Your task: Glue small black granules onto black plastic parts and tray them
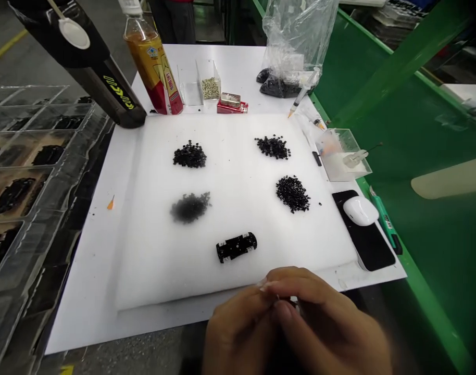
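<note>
My left hand (238, 325) and my right hand (332, 317) meet at the front edge of the white foam pad (226, 281), fingertips pinched together. Between them shows a sliver of something small, partly pale; the fingers hide most of it, so its kind is unclear. Just beyond my hands lies a black miniature car chassis (237, 246), with small silvery spots near its ends. Farther back on the pad are loose piles of tiny black pieces: a far left pile (189, 155), a blurred near left pile (190, 207), a far right pile (274, 147) and a near right pile (293, 194).
Behind the pad stand a dark tumbler (101, 78), a drink bottle (154, 67), a clear box of small fittings (210, 87) and a plastic bag (296, 47). At right lie a phone (368, 245), white earbud case (361, 211) and green cutter (384, 219). Compartment trays (25, 161) flank the left.
</note>
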Demonstrator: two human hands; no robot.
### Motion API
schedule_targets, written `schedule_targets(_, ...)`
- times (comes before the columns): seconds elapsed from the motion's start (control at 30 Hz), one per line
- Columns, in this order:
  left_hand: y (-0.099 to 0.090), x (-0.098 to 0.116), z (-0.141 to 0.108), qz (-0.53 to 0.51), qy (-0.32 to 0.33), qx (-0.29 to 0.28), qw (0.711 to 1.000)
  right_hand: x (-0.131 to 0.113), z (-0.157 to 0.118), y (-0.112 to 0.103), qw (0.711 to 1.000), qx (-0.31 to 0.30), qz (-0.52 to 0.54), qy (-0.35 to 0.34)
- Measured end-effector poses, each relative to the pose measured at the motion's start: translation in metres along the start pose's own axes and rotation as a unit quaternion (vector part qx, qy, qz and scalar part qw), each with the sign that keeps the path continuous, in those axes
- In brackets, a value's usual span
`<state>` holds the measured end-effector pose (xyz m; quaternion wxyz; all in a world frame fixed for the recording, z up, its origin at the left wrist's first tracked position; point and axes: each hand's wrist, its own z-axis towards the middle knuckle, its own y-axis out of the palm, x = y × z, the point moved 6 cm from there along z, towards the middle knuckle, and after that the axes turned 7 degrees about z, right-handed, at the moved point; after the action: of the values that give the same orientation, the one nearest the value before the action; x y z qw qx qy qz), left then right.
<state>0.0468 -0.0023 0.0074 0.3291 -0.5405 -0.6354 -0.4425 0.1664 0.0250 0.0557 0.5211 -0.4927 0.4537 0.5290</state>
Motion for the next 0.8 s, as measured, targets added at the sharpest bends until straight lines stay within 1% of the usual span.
schedule_targets(0.1, -0.003, 0.003, -0.003, -0.008, 0.026, 0.024, 0.999, 0.000, 0.003, 0.002, 0.999, -0.033, 0.035, 0.002)
schedule_targets(0.23, -0.003, 0.001, -0.004, 0.005, 0.026, 0.015, 1.000, 0.003, 0.005, 0.006, 0.997, -0.049, 0.065, 0.006)
schedule_targets(0.5, -0.004, -0.004, -0.004, -0.014, -0.008, 0.019, 1.000, 0.007, 0.005, 0.006, 0.996, -0.044, 0.080, 0.016)
schedule_targets(0.67, -0.002, -0.003, -0.002, -0.009, -0.015, 0.019, 1.000, 0.006, 0.007, 0.006, 0.996, -0.036, 0.078, 0.016)
schedule_targets(0.73, -0.003, -0.004, -0.002, 0.000, -0.015, 0.022, 1.000, 0.008, 0.005, 0.004, 0.997, -0.033, 0.062, 0.018)
schedule_targets(0.8, -0.006, -0.002, -0.004, 0.003, 0.002, 0.050, 0.999, 0.014, 0.001, -0.001, 0.999, -0.022, 0.024, 0.034)
